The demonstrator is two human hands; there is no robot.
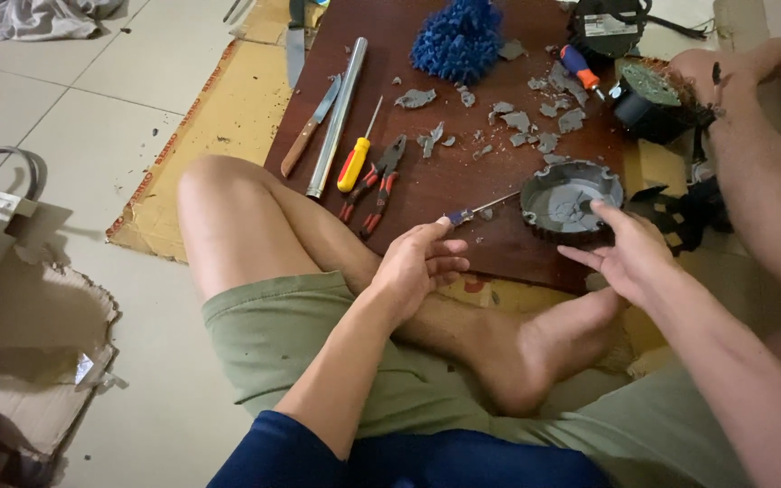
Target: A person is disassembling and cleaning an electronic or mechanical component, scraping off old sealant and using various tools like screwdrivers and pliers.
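Right then, the left hand (pixel 419 264) gripped a small screwdriver (pixel 479 211), its tip reaching the round grey cover (pixel 571 196) on the brown board (pixel 463 181). The right hand (pixel 627 255), fingers spread, touched that cover's near rim. Grey shards (pixel 522 119) lay just beyond the cover.

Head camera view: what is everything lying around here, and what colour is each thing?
wooden board: one, dark brown, on cardboard
cardboard: one sheet, yellowish, on the tiled floor
round housing: one, grey, board's right edge
broken pieces: many, grey, scattered on the board
bristly lump: one, blue, board's top
yellow screwdriver: one, board's left
pliers: two, red-handled
metal tube: one, silver
knife: one, wooden-handled
left hand: holds a thin tool
right hand: touches the housing
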